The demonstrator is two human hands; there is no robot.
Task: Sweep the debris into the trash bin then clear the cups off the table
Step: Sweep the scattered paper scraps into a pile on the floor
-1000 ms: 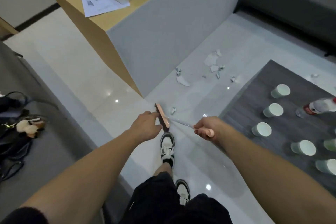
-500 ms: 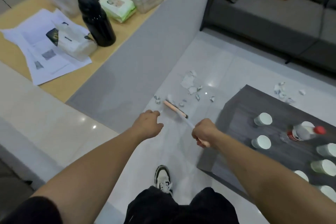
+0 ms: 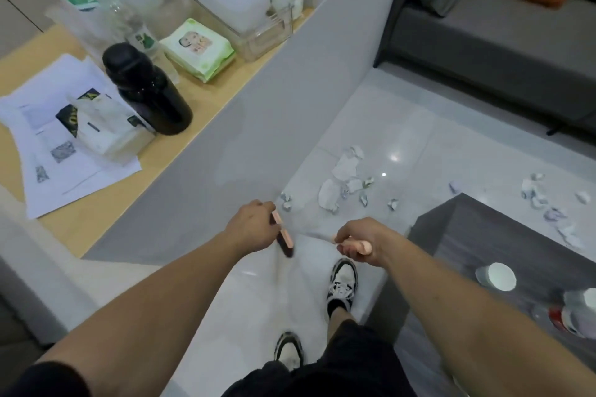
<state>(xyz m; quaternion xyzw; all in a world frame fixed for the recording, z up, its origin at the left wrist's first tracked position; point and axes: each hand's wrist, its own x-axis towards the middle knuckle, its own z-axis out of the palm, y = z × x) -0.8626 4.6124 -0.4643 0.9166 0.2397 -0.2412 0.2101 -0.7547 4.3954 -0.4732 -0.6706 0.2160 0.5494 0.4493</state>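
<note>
— Debris (image 3: 346,182): where is it lying?
— Torn paper scraps are sitting on the white floor (image 3: 419,151), beside the dark tabletop (image 3: 483,235).
— And the hands?
— Right hand (image 3: 358,240) is gripping a pink broom handle (image 3: 362,246); left hand (image 3: 253,229) is curling beside the brush head (image 3: 283,235), though I cannot tell whether it is gripping it. One paper cup (image 3: 496,275) is standing on the tabletop.

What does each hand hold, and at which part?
The right hand grips the broom's pink handle end. The left hand holds another pink-edged tool, probably a dustpan.
</note>
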